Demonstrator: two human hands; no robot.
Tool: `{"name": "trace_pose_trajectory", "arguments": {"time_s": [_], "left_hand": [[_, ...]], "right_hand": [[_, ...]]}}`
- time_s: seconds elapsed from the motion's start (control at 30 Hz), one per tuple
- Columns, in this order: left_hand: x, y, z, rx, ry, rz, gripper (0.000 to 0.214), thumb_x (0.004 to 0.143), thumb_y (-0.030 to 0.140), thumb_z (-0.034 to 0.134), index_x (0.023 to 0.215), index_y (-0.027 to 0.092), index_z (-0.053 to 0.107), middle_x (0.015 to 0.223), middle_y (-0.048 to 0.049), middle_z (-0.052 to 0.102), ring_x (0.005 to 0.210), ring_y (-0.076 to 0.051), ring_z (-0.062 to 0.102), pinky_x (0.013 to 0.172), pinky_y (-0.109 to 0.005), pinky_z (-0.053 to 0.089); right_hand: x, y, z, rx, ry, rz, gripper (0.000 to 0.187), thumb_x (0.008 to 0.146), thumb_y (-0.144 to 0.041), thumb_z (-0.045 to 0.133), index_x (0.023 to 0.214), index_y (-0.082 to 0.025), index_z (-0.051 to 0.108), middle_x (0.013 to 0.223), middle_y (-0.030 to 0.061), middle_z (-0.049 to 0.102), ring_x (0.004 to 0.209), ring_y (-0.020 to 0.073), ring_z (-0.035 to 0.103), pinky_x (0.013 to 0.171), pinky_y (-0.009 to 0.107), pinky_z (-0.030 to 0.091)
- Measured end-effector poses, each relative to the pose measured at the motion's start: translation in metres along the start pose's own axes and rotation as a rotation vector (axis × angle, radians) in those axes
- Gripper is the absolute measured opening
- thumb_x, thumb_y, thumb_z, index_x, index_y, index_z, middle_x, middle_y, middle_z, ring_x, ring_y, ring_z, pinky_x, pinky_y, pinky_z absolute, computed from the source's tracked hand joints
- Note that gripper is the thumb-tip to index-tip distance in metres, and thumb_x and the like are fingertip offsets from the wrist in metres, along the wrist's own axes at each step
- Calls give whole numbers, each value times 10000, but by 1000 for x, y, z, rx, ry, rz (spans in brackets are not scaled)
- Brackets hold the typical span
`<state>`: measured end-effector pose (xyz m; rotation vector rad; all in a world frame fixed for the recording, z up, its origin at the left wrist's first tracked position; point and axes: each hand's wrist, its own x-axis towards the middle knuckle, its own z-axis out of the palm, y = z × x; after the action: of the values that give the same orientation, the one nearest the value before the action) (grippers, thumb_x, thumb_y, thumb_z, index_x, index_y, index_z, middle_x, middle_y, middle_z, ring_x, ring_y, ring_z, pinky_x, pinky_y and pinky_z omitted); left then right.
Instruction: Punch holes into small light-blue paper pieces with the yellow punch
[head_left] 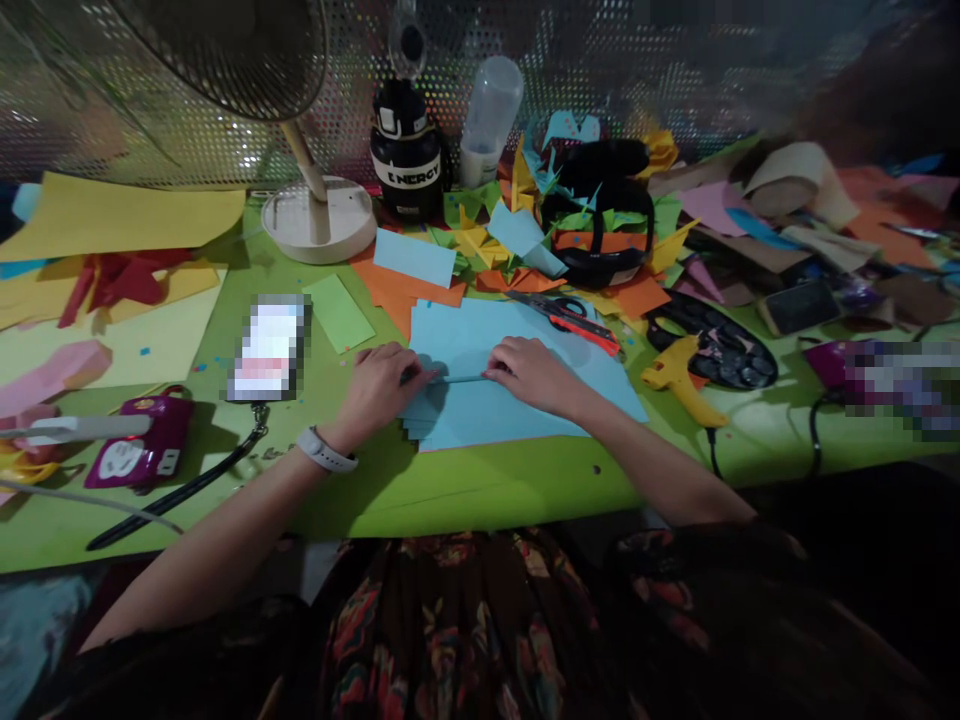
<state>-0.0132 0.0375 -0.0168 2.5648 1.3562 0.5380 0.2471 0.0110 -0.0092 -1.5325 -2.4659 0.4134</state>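
Note:
Both hands work over a stack of light blue paper sheets [495, 422] on the green table. Between them runs a narrow rolled or folded blue paper strip [463, 379], lying just above the top sheet. My left hand [382, 385] pinches its left end, and a white band circles that wrist. At the other end, my right hand [529, 372] has its fingertips closed on the strip. Scissors with red and black handles [574, 322] rest on the upper right part of the stack, beyond my right hand.
A blurred phone [268, 348] and a purple power strip [142, 440] lie at the left. Behind stand a fan [319, 220], a black bottle [407, 165] and heaped paper scraps [487, 240]. At the right is a yellow glue gun [686, 380] with a cord.

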Motion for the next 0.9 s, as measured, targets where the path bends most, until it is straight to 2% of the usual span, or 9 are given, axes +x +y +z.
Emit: {"name": "trace_pose_trajectory", "arguments": {"time_s": [0.17,0.27,0.33,0.37,0.43,0.47,0.53,0.6,0.9], "left_hand": [[-3,-11,-16,37,-76,-68,341,887,472,590,683,204,639,715,-22,622,711,-186,587,787,-416,436],[-5,0,-20,135,-13,-19,259,897,395,589,733,208,658,783,-54,663,793,-227,625,883,-498,433],[-8,18,-14,195,88,52,179,934,308,531,922,216,685,995,-91,707,970,-263,639,1027,-564,349],[-9,28,-8,192,112,105,220,957,281,484,1060,219,668,1164,-106,686,1075,-263,624,1087,-562,299],[-13,49,7,155,36,225,406,985,357,429,1338,183,529,1434,-144,527,1319,-275,488,1161,-542,220],[-15,57,16,143,4,238,525,982,441,413,1416,147,447,1491,-173,454,1389,-287,409,1176,-545,189],[-19,69,30,135,-61,210,785,931,635,376,1486,80,329,1544,-219,348,1455,-313,292,1192,-551,148],[-21,73,38,140,-90,186,918,883,734,335,1503,59,285,1562,-234,293,1477,-326,233,1197,-554,128],[-21,75,34,167,-164,124,958,864,774,279,1532,88,254,1572,-232,270,1470,-357,238,1186,-567,129]], "right_hand": [[5,3,-5,83,-52,26,135,925,-285,591,829,-192,610,867,53,641,817,181,561,721,307,372],[8,5,-6,128,-77,11,126,919,-270,587,824,-190,609,867,52,643,785,167,563,687,290,370],[9,7,-6,140,-92,-5,123,916,-271,583,826,-191,610,855,48,642,775,165,563,675,284,368],[9,8,-5,139,-96,-13,118,913,-264,582,824,-192,610,846,45,639,771,164,562,676,282,369],[10,9,-5,126,-95,-21,99,901,-241,584,821,-191,611,827,39,630,764,164,559,682,281,373],[10,9,-4,120,-92,-19,91,897,-231,585,821,-190,611,821,38,626,761,165,559,684,281,375],[9,9,-3,124,-84,-13,94,898,-240,586,824,-187,611,821,40,624,755,164,559,681,282,381],[9,9,-3,144,-76,-13,120,906,-271,585,825,-187,611,823,42,628,745,162,561,674,281,388],[9,9,-1,144,-72,-12,145,909,-302,577,824,-192,617,822,43,639,728,160,565,665,288,400]]}}
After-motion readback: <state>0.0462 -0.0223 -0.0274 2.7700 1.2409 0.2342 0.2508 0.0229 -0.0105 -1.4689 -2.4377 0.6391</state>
